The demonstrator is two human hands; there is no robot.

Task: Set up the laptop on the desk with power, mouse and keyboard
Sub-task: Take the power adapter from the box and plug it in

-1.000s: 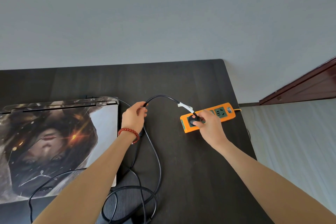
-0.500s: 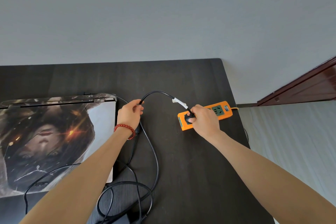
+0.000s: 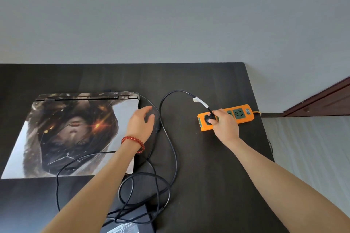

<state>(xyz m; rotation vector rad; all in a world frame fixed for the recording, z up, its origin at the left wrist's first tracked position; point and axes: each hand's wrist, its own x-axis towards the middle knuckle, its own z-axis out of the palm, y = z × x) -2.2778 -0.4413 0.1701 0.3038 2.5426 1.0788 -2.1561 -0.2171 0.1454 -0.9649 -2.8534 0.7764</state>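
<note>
Laptop (image 3: pixel 75 134) lies closed at nine o'clock. My right hand (image 3: pixel 224 126) pinches the plug (image 3: pixel 209 118), seated in the orange power strip (image 3: pixel 226 117) at two o'clock; my left hand (image 3: pixel 141 123) hovers open, empty. Mouse and keyboard remain unseen.

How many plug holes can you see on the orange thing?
3 sockets on the orange power strip: one at its near end filled by the black plug, one in the middle mostly hidden behind the right hand, one free green socket at the far end.
</note>
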